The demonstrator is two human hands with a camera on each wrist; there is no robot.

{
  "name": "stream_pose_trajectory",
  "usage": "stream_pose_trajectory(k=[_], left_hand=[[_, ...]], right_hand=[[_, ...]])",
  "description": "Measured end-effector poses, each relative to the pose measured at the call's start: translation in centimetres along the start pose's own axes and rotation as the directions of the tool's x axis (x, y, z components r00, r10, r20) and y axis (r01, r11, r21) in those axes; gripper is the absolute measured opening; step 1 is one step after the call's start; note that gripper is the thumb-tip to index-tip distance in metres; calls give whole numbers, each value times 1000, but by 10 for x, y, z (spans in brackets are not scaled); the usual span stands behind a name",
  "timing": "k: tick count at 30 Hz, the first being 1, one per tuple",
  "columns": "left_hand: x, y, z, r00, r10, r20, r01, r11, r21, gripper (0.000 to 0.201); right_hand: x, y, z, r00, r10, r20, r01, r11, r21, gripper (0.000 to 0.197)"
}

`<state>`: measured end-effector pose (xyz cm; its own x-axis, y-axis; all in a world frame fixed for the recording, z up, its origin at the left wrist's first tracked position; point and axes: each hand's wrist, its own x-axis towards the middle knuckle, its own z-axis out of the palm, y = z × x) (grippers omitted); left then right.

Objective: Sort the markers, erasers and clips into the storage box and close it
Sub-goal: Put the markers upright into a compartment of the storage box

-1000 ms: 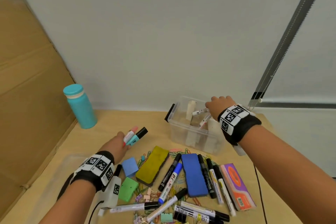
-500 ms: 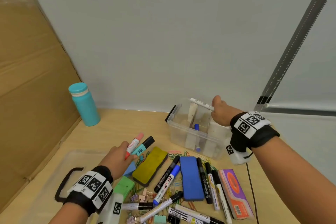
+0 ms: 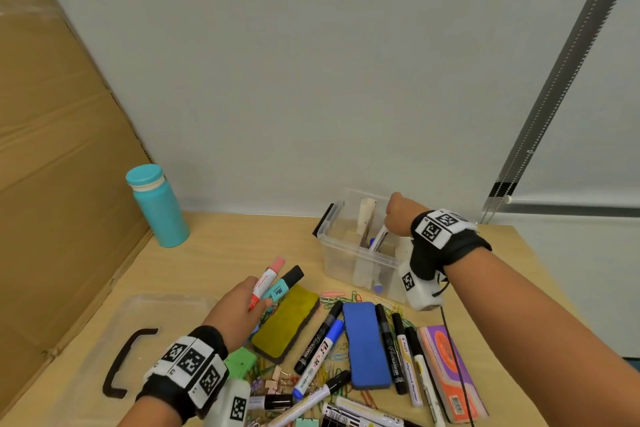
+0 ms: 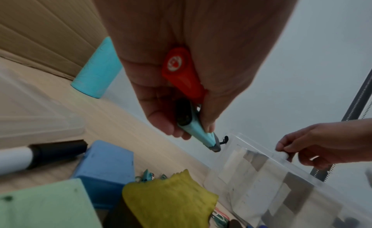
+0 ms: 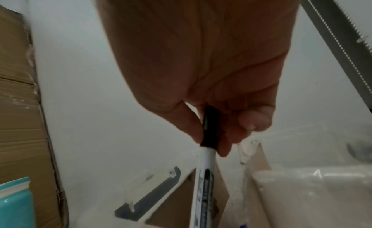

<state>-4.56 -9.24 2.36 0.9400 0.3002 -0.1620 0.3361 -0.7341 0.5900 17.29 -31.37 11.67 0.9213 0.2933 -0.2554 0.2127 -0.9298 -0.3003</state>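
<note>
Nearest the person, a heap of stationery covers the wooden table (image 3: 221, 253): white markers with black caps (image 3: 313, 397), loose coloured paper clips (image 3: 341, 296) and small binder clips (image 3: 277, 380) spread between them. A green foam block (image 3: 240, 359) lies just beside the left wrist. To the left lies the clear lid (image 3: 104, 333) of the storage box, flat on the table with its black handle (image 3: 121, 364) up.

The left hand (image 3: 235, 308) hovers over the heap with its fingers curled round two markers at once — a red-and-white marker (image 3: 265, 282) with a pink cap, and a teal highlighter (image 3: 285, 284) with a black cap. In the left wrist view the red end (image 4: 181, 72) sits deep in the palm and the teal barrel (image 4: 198, 131) pokes out past the fingertips.

Just beyond the hand lie a yellow-green whiteboard eraser (image 3: 285, 321), a black marker (image 3: 318, 338), a blue-capped marker (image 3: 318, 359) and a blue whiteboard eraser (image 3: 367, 345), side by side. Further right lie three more black-capped markers (image 3: 389, 347) and a purple-and-orange packet (image 3: 446, 371).

Beyond these stands the clear storage box (image 3: 346, 253), open, split by pale dividers; a blue marker (image 3: 375, 284) already stands in one compartment. The right hand (image 3: 401, 215) is over the box, its thumb and fingers pinching the black cap of a white marker (image 5: 205, 175) that points down into a compartment.

At the far left, a teal bottle (image 3: 157, 206) stands by the cardboard sheet (image 3: 52, 149).
</note>
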Motion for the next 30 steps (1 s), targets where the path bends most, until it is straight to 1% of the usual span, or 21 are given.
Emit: stream_pose_trajectory(k=[2,4,5,7,9,11,13,15,17,20,22,24,25,27,30], left_hand=[[-2,3,0,1000,10,-1,-10,1000,-16,30],[-5,4,1,1000,23,0,-23,999,-23,29],[-7,4,2,1000,29,0,-29,999,-30,29],[-10,3,3,999,50,1,-50,997,-55,28],[-14,4,6,998,69,8,-69,994,-80,26],[-16,8,9,995,97,0,-96,988,-124,24],[-18,21,12,991,132,-24,-135,975,-178,25],[-18,40,15,983,172,-63,-182,957,-226,30],[-12,64,18,971,209,-115,-231,947,-223,35],[7,104,22,950,255,-180,-283,946,-157,41],[26,130,26,945,271,-186,-293,951,-103,45],[49,155,33,951,271,-148,-275,961,-9,46],[61,165,39,962,251,-112,-246,968,53,47],[84,183,49,982,184,-39,-174,969,173,48],[107,204,59,994,107,24,-110,941,322,56]], right_hand=[[7,-7,4,998,31,47,-32,999,18,59],[12,-9,4,1000,25,4,-26,996,88,70],[10,-6,3,999,12,-35,-8,994,112,70],[3,7,2,995,-34,-91,46,990,136,61],[-9,27,7,988,-72,-140,89,989,120,53],[-22,50,20,981,-49,-188,65,995,76,51],[-32,71,37,970,14,-243,-8,1000,27,53],[-37,84,55,963,62,-261,-53,998,44,58],[-36,91,72,969,68,-239,-45,994,101,64],[-34,93,88,952,39,-303,15,985,173,63],[-34,94,91,938,29,-346,33,985,172,63],[-35,93,90,933,31,-359,31,986,164,63],[-35,93,90,932,35,-362,27,986,163,63],[-36,92,89,929,36,-367,25,987,161,64],[-35,92,89,932,28,-361,32,987,158,64]])
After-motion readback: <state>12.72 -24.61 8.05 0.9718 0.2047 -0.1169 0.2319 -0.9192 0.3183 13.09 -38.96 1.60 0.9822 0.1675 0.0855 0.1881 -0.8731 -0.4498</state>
